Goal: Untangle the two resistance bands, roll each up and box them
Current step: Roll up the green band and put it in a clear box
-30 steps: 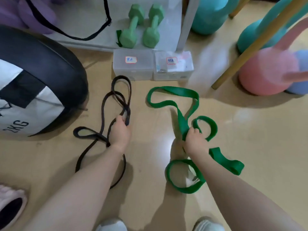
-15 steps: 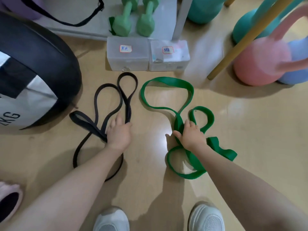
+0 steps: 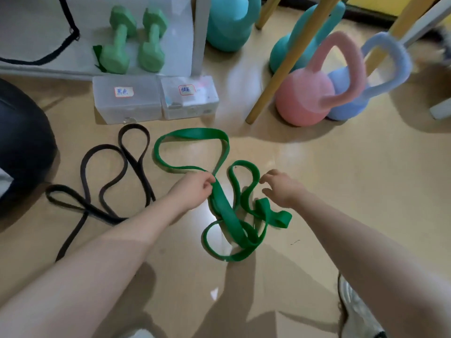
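The green resistance band lies in loose twisted loops on the floor in the middle. My left hand pinches it where its strands cross. My right hand hovers just right of the band's small loop, fingers loosely curled, holding nothing. The black resistance band lies apart to the left in several loops, touched by neither hand. Two clear plastic boxes stand side by side beyond the bands: the left box and the right box, each with a label.
A large black-and-white weight bag sits at the left. Green dumbbells lie on a grey shelf behind the boxes. Teal, pink and blue kettlebells and slanted wooden legs stand at the back right. My shoe shows at the bottom right.
My left hand let go of the black band and moved right to pinch the green band. My right hand lifted off the green band and shifted right. The view swung rightward.
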Motion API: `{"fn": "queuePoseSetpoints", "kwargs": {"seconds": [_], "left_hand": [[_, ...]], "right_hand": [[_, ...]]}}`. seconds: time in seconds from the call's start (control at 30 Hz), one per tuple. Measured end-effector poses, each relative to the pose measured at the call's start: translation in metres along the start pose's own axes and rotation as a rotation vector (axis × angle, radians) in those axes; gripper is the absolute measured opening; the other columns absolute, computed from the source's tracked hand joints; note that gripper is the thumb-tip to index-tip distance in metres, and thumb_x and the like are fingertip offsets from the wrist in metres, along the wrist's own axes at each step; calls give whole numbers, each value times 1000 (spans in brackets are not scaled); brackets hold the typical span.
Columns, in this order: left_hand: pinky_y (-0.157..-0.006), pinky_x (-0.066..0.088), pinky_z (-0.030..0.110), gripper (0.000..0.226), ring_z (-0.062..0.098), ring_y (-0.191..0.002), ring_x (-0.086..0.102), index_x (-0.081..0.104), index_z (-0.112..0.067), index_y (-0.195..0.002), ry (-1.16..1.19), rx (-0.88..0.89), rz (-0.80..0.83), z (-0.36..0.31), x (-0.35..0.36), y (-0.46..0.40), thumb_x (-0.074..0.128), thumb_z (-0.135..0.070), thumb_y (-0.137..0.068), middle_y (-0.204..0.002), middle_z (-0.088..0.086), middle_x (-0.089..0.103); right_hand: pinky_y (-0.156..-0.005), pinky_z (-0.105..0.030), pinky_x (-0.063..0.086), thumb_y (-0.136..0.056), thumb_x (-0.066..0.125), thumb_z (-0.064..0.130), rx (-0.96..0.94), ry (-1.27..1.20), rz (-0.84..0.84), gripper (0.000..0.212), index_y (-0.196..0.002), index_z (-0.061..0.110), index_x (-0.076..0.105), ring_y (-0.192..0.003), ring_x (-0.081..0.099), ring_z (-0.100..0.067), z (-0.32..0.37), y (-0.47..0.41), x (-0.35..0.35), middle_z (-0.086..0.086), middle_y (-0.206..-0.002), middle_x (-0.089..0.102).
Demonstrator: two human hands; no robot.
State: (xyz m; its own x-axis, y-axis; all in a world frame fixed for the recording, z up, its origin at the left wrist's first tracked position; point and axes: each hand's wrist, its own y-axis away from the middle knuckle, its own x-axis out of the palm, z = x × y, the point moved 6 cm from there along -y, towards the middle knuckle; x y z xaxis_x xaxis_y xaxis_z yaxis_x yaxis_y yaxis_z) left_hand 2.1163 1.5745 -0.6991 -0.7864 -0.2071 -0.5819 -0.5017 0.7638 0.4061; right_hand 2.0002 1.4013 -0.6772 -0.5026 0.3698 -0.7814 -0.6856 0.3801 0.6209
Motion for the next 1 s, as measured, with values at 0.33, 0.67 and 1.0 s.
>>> {"fn": "queuePoseSetpoints", "kwargs": {"seconds": [0.33,0.67,1.0], "left_hand": [[-89,48,38,30,21,-101,57,55,-18,-122,-431,-58,269,-22,86,-39,41,-22,-95,-117,3,61],[-101,39,38,49,28,-122,44,37,-12,-138,-12,-802,-525,-14,95,20,48,-26,-93,-138,11,40],[-103,36,42,110,36,-127,40,-2,-24,-148,719,-1318,-709,-54,211,58,73,-49,-72,-145,16,32]], "right_hand": [[-97,-43,43,-91,47,14,-389,106,252,39,-128,22,53,-117,47,-29,-41,-50,67,-9,-127,49],[-102,-39,36,-97,41,21,-873,167,212,41,-137,28,41,-119,39,-30,-55,-56,91,-7,-137,41],[-79,-30,38,-85,60,14,-865,28,73,16,-100,12,58,-100,50,-24,-109,-44,43,-4,-102,57]]}}
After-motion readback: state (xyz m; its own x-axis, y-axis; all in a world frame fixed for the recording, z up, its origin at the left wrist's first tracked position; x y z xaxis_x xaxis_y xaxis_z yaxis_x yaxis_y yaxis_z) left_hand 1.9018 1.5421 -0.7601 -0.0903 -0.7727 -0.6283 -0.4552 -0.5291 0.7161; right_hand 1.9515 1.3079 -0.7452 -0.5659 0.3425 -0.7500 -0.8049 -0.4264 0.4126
